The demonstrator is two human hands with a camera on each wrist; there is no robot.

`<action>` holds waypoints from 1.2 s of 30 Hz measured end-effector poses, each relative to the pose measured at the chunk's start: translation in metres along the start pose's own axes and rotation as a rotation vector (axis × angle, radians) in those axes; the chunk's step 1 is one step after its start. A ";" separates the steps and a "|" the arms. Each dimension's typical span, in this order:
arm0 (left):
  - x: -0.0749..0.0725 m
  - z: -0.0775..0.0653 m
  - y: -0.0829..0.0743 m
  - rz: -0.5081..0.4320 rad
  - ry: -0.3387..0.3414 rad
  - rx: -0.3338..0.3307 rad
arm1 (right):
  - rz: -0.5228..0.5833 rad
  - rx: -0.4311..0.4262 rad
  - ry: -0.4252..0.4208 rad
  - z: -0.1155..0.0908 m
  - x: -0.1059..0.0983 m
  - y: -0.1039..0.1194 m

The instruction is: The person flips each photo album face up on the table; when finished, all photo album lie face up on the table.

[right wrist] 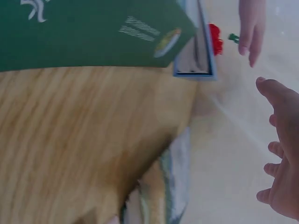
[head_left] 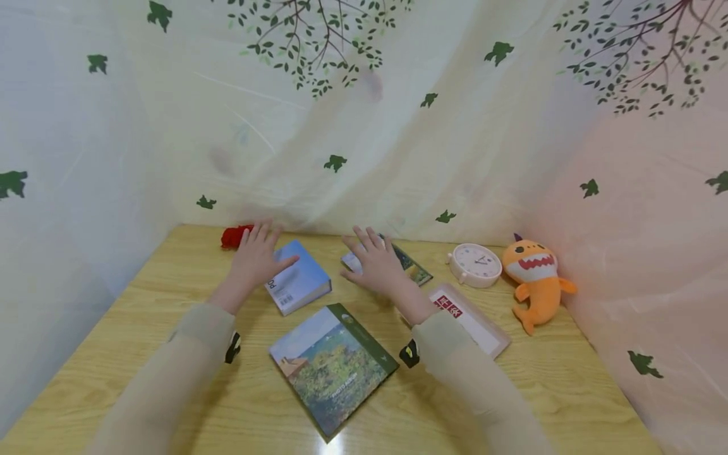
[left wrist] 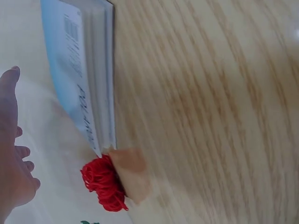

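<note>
My left hand (head_left: 256, 258) is spread in the air, its thumb overlapping a thick light-blue book (head_left: 298, 278) in the head view. That book's barcode and page edges (left wrist: 100, 70) show in the left wrist view. Spread likewise, my right hand (head_left: 376, 264) partly hides a smaller picture-covered booklet (head_left: 413, 265). Neither hand holds anything. Between the forearms lies a photo album (head_left: 335, 366) with a garden picture and a dark green strip. The left hand's fingers (right wrist: 252, 32) also appear at the top of the right wrist view.
A bundle of red yarn (head_left: 234, 237) lies at the back left. Toward the right are a round pink clock (head_left: 475, 265), a pink-framed board (head_left: 472, 319) with red labels, and an orange shark plush (head_left: 537, 284). Patterned curtains (head_left: 364, 145) surround the wooden table (head_left: 142, 316).
</note>
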State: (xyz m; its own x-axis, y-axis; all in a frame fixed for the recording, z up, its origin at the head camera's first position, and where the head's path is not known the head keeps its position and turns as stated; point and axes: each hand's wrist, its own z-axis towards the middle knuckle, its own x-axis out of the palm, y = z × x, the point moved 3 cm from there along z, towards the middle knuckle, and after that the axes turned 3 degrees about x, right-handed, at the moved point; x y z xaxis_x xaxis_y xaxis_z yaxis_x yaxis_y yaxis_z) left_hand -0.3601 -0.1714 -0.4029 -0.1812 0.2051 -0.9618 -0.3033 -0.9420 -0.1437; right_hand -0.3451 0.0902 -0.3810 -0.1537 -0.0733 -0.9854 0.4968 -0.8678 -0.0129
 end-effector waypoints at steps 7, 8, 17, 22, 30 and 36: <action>0.019 0.009 0.012 -0.064 0.059 -0.023 | 0.065 -0.107 0.073 0.010 0.035 0.010; 0.022 0.010 0.013 -0.074 0.065 -0.024 | 0.062 -0.125 0.088 0.010 0.039 0.010; 0.030 0.012 0.014 -0.110 0.136 -0.043 | 0.069 -0.212 0.230 0.014 0.062 0.021; 0.036 0.015 0.014 -0.209 0.149 -0.049 | 0.074 -0.221 0.253 0.018 0.067 0.024; 0.043 0.020 0.018 -0.356 0.160 -0.087 | 0.166 -0.176 0.226 0.024 0.067 0.025; 0.045 0.022 0.021 -0.382 0.168 -0.076 | 0.208 -0.173 0.210 0.027 0.064 0.025</action>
State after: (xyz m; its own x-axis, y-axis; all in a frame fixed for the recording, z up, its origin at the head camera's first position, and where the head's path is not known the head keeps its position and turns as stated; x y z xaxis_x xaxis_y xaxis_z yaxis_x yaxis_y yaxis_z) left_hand -0.3948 -0.1763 -0.4442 0.0877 0.5029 -0.8599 -0.2486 -0.8248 -0.5078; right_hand -0.3654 0.0509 -0.4399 0.1370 -0.1217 -0.9831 0.6394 -0.7472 0.1816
